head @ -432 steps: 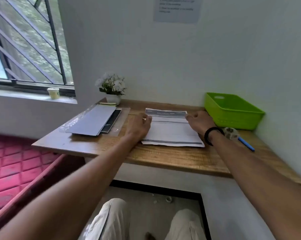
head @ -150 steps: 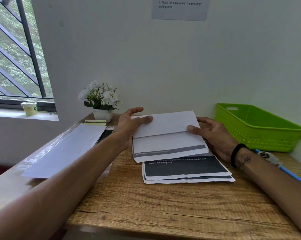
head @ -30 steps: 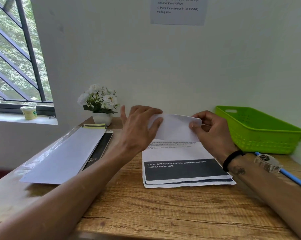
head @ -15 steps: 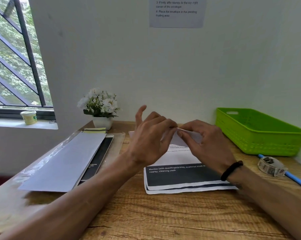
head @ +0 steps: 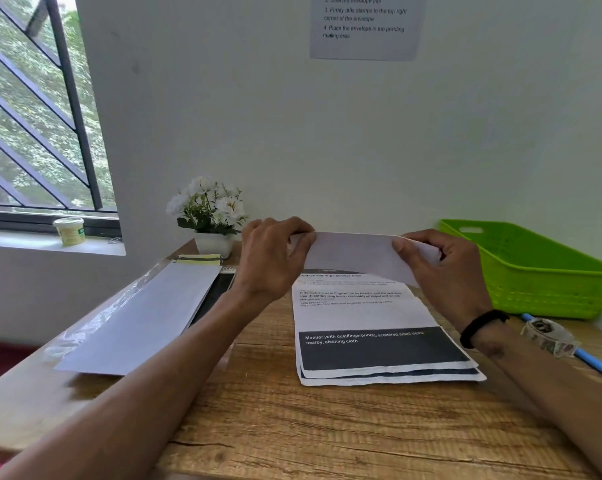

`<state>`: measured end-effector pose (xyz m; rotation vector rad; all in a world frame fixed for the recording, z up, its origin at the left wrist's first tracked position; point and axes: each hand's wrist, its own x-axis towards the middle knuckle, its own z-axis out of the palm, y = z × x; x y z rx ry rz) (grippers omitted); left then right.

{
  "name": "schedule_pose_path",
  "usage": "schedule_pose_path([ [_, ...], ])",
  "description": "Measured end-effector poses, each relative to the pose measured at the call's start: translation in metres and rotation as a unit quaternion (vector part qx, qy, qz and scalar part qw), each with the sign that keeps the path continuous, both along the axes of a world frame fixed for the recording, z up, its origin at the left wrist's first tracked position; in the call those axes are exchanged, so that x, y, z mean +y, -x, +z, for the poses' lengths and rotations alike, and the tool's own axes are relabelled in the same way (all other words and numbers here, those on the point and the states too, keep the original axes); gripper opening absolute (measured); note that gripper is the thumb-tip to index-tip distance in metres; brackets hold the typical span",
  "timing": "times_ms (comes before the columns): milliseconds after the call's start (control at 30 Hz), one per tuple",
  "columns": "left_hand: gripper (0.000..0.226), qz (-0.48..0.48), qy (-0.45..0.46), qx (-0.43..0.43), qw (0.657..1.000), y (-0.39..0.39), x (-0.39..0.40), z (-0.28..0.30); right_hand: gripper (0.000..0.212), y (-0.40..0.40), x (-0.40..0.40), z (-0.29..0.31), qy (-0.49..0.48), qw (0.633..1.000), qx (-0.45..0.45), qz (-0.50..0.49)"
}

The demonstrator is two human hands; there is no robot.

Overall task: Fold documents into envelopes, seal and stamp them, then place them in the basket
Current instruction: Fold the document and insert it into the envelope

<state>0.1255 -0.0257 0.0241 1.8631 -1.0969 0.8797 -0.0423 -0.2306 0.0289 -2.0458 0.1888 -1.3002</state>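
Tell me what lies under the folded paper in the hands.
Both the left hand and right hand hold the folded paper above a stack of printed sheets on the desk. The stack's far edge is hidden behind it.

Printed sheets (head: 379, 341) lie mid-table, envelopes (head: 143, 317) to their left, basket (head: 535, 271) right.

left hand (head: 270, 259): bare, no ring or watch showing | left forearm: bare, no sleeve in view | right hand (head: 445, 268): bare | right wrist: plain black band (head: 481, 325), snug and narrow | right forearm: bare, small dark mark just below the band, too blurred to read
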Motion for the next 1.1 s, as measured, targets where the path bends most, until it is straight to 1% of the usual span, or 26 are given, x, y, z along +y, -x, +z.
schedule_pose_path([
  [100,0.012,-0.047,0.058,0.122,0.990,0.001,0.000,0.004,0.003,0.000,-0.005,0.003,-0.079,0.996,0.002,0.033],
  [200,0.012,-0.085,0.116,0.231,0.962,0.002,-0.001,0.006,0.002,0.000,-0.012,0.001,-0.146,0.988,-0.004,0.050],
  [300,0.015,-0.116,0.147,0.314,0.931,0.002,0.000,0.008,0.008,-0.002,-0.018,0.001,-0.200,0.978,-0.014,0.050],
  [367,0.019,-0.153,0.143,0.396,0.894,0.005,0.000,0.007,0.013,-0.003,-0.019,-0.001,-0.214,0.976,-0.014,0.044],
  [467,0.035,-0.257,0.100,0.533,0.800,0.013,-0.002,0.005,0.016,-0.005,-0.016,-0.004,-0.247,0.967,-0.021,0.050],
  [500,0.039,-0.285,0.081,0.557,0.776,0.016,-0.003,0.004,0.017,-0.005,-0.015,-0.006,-0.252,0.966,-0.023,0.047],
  [533,0.040,-0.303,0.062,0.566,0.764,0.019,-0.005,0.004,0.019,-0.005,-0.015,-0.007,-0.252,0.967,-0.022,0.043],
  [567,0.040,-0.311,0.047,0.565,0.763,0.021,-0.007,0.003,0.022,-0.006,-0.015,-0.007,-0.251,0.967,-0.019,0.042],
  [633,0.036,-0.306,0.041,0.557,0.771,0.023,-0.010,0.002,0.027,-0.004,-0.014,-0.006,-0.259,0.963,-0.006,0.068],
  [700,0.036,-0.290,0.063,0.560,0.773,0.021,-0.009,0.001,0.034,-0.001,-0.013,-0.005,-0.282,0.951,0.021,0.123],
  [767,0.040,-0.274,0.092,0.566,0.772,0.016,-0.007,0.000,0.050,-0.002,-0.014,-0.008,-0.296,0.940,0.056,0.161],
  [833,0.045,-0.256,0.110,0.567,0.775,0.011,-0.004,-0.001,0.063,-0.006,-0.016,-0.013,-0.294,0.936,0.082,0.175],
  [900,0.047,-0.237,0.120,0.561,0.784,0.008,-0.003,-0.001,0.068,-0.008,-0.018,-0.016,-0.297,0.936,0.085,0.170],
  [1000,0.050,-0.210,0.117,0.538,0.808,0.008,-0.002,0.002,0.069,-0.006,-0.018,-0.013,-0.310,0.936,0.070,0.149],
  [1067,0.056,-0.187,0.093,0.509,0.835,0.007,0.000,0.002,0.072,-0.004,-0.018,-0.011,-0.304,0.941,0.072,0.132],
  [1100,0.059,-0.169,0.066,0.486,0.855,0.007,0.001,0.002,0.073,-0.003,-0.018,-0.011,-0.294,0.945,0.081,0.122],
])
